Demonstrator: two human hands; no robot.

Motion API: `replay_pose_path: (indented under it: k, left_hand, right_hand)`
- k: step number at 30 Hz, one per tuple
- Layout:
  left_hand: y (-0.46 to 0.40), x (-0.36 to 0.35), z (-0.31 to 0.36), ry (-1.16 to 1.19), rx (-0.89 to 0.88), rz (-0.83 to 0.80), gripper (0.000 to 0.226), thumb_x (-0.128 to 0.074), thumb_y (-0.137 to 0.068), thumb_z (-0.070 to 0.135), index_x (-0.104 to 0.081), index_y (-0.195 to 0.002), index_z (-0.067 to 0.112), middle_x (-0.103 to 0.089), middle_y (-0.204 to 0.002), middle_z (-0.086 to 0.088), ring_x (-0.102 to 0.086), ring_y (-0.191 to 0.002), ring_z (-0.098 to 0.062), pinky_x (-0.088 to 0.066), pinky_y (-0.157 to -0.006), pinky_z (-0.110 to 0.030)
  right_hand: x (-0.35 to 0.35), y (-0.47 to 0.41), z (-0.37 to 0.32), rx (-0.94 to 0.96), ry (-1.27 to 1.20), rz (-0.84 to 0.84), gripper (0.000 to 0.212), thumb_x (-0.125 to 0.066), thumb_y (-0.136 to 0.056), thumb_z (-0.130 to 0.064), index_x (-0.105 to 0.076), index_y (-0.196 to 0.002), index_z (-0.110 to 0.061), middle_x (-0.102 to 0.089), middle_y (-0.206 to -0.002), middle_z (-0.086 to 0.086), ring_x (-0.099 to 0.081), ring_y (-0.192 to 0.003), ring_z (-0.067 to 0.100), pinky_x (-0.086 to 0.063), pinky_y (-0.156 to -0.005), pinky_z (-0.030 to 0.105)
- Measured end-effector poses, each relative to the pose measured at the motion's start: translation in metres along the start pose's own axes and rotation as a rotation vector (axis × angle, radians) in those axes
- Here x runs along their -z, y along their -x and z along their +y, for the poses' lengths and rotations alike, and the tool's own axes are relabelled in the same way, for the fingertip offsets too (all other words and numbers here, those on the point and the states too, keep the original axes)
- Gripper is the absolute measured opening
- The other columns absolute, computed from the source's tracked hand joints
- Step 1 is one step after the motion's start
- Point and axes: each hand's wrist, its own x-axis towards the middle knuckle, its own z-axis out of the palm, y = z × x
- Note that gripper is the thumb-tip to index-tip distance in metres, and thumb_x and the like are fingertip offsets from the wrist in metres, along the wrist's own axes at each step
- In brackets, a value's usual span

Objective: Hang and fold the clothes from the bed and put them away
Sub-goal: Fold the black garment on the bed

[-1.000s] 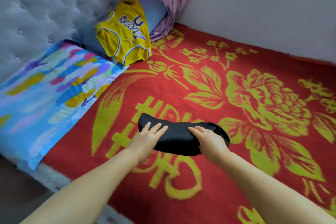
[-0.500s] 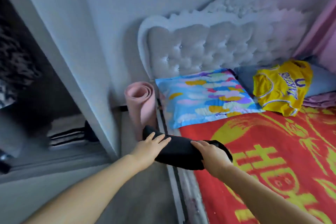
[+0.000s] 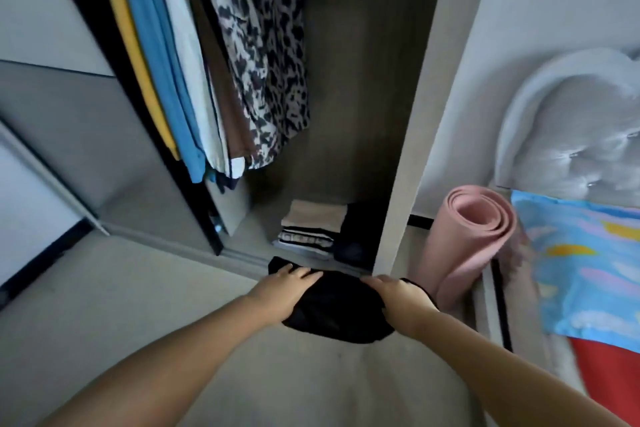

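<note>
Both bare forearms reach forward over the grey floor [image 3: 104, 305], carrying a folded black cloth garment [image 3: 337, 312] between them, held in the air just in front of the open wardrobe. The left hand [image 3: 282, 291] lies on its left end with fingers nearly straight on top; the right hand [image 3: 398, 298] has its grip curled over the right end. Just right stands a rolled pink foam mat [image 3: 467, 239], beside a bright blue patterned pillow [image 3: 581, 263] and grey tufted headboard [image 3: 571, 121]. Beyond the garment, on the wardrobe floor, sits a stack of folded clothes [image 3: 311, 229]. Above hang a leopard-print garment [image 3: 263, 45] and blue hanging cloth [image 3: 156, 62].
</note>
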Motion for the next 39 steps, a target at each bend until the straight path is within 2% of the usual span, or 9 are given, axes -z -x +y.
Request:
replay_pose_path:
  k: [5,11,21,27,30,34,39]
  left_hand:
    - [-0.023,0.008,-0.065,0.050,0.048,0.004,0.078,-0.045,-0.087,-0.004,-0.016,-0.151,0.029,-0.029,-0.152,0.003,-0.031,-0.136,-0.025,-0.044,-0.098,-0.039]
    - [-0.088,0.020,-0.108,0.081,0.090,-0.018,0.078,-0.045,-0.088,-0.003,-0.015,-0.152,0.032,-0.026,-0.154,0.004,-0.031,-0.137,-0.022,-0.041,-0.104,-0.037]
    - [-0.199,0.043,-0.176,0.091,0.056,-0.106,0.083,-0.042,-0.089,-0.007,-0.010,-0.152,0.036,-0.030,-0.152,0.000,-0.039,-0.131,-0.027,-0.046,-0.091,-0.039]
    - [-0.268,0.045,-0.221,0.086,-0.056,-0.174,0.081,-0.037,-0.090,-0.009,-0.010,-0.153,0.033,-0.021,-0.157,0.001,-0.035,-0.135,-0.027,-0.043,-0.092,-0.036]
    - [-0.321,0.047,-0.250,0.065,-0.135,-0.157,0.077,-0.035,-0.092,-0.008,-0.009,-0.153,0.031,-0.021,-0.157,-0.002,-0.029,-0.138,-0.029,-0.039,-0.101,-0.037]
    - [-0.399,0.042,-0.283,0.004,-0.184,-0.117,0.074,-0.041,-0.093,-0.005,-0.014,-0.153,0.026,-0.023,-0.156,-0.005,-0.030,-0.138,-0.030,-0.037,-0.103,-0.036]
    - [-0.499,0.015,-0.328,-0.004,-0.193,-0.002,0.079,-0.045,-0.090,-0.004,-0.009,-0.153,0.028,-0.018,-0.158,-0.001,-0.026,-0.141,-0.027,-0.034,-0.108,-0.040]
  right_hand:
    - [0.017,-0.077,-0.022,0.065,0.002,-0.008,0.062,-0.047,-0.090,-0.013,-0.032,-0.146,-0.034,-0.046,-0.141,0.000,-0.052,-0.121,0.026,-0.045,-0.096,0.036]
    - [0.034,-0.161,-0.004,0.091,0.014,-0.024,0.059,-0.043,-0.092,-0.014,-0.033,-0.146,-0.036,-0.046,-0.141,0.000,-0.050,-0.124,0.026,-0.044,-0.099,0.037]
    - [0.055,-0.277,0.023,0.001,-0.052,-0.104,0.065,-0.040,-0.092,-0.006,-0.024,-0.150,-0.032,-0.040,-0.147,0.001,-0.049,-0.126,0.029,-0.045,-0.099,0.036]
    - [0.046,-0.339,0.033,-0.100,-0.125,-0.137,0.064,-0.043,-0.092,-0.005,-0.030,-0.149,-0.031,-0.043,-0.146,0.004,-0.047,-0.129,0.027,-0.041,-0.105,0.034]
    - [0.044,-0.387,0.044,-0.164,-0.164,-0.117,0.062,-0.040,-0.092,-0.005,-0.032,-0.148,-0.031,-0.047,-0.143,0.006,-0.049,-0.127,0.026,-0.040,-0.105,0.033]
    - [0.044,-0.454,0.069,-0.213,-0.137,-0.081,0.060,-0.040,-0.094,-0.007,-0.029,-0.149,-0.029,-0.050,-0.139,0.009,-0.053,-0.121,0.029,-0.045,-0.099,0.034]
    - [0.032,-0.542,0.108,-0.241,-0.047,0.011,0.070,-0.045,-0.092,-0.003,-0.019,-0.152,-0.030,-0.042,-0.145,0.009,-0.053,-0.119,0.032,-0.049,-0.092,0.039]
